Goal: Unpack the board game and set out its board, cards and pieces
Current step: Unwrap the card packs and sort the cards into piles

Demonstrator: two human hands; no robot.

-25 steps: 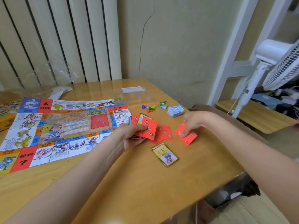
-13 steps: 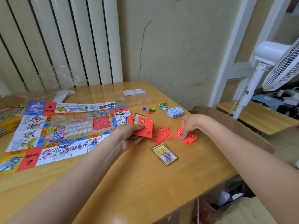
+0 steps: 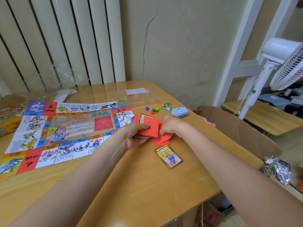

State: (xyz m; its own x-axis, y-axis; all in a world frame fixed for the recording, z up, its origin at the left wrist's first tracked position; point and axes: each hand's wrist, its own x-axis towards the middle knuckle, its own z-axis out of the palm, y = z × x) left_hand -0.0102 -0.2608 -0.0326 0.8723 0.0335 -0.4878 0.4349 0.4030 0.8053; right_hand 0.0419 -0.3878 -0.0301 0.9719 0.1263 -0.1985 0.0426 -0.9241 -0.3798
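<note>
Left hand (image 3: 136, 138) gripping a fanned stack of cards (image 3: 147, 126), right hand (image 3: 172, 126) pinching loose red cards (image 3: 161, 140) on the worktop (image 3: 147, 185), board (image 3: 65, 131) unfolded towards its left edge

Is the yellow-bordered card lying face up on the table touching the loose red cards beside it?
Apart. The head view shows bare wood between the yellow-bordered card and the loose red cards.
</note>
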